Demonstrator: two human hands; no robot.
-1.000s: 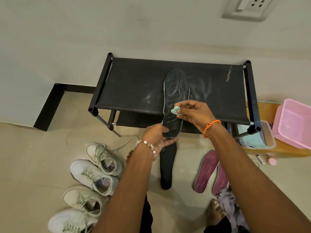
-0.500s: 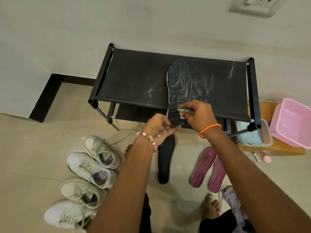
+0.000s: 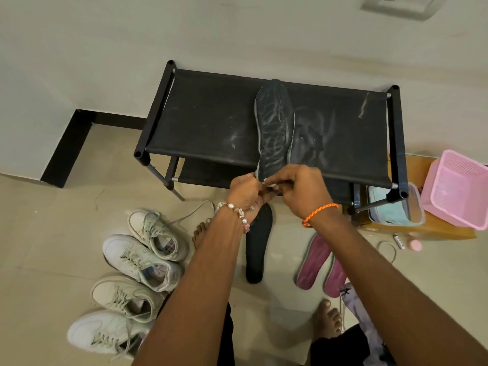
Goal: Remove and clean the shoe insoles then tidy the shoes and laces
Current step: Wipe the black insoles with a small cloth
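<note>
A black insole (image 3: 274,130) with pale streaks stands upright over the black shoe rack (image 3: 211,120). My left hand (image 3: 244,192) grips its heel end from below. My right hand (image 3: 298,191) pinches a small pale wipe (image 3: 270,184) against the insole's heel. A second black insole (image 3: 257,249) lies on the floor beneath my wrists. Two pink insoles (image 3: 315,262) lie to its right. Several white lace-up sneakers (image 3: 140,260) sit in a row on the floor at the left, laces loose.
A clear tub of wipes (image 3: 396,207) and a pink basket (image 3: 459,188) sit on a low wooden board right of the rack. Small items (image 3: 412,244) lie on the floor nearby. My bare feet (image 3: 327,320) stand near the insoles.
My right hand has slid the wipe down the insole from its middle to the heel, meeting my left hand. The view has tilted down slightly.
</note>
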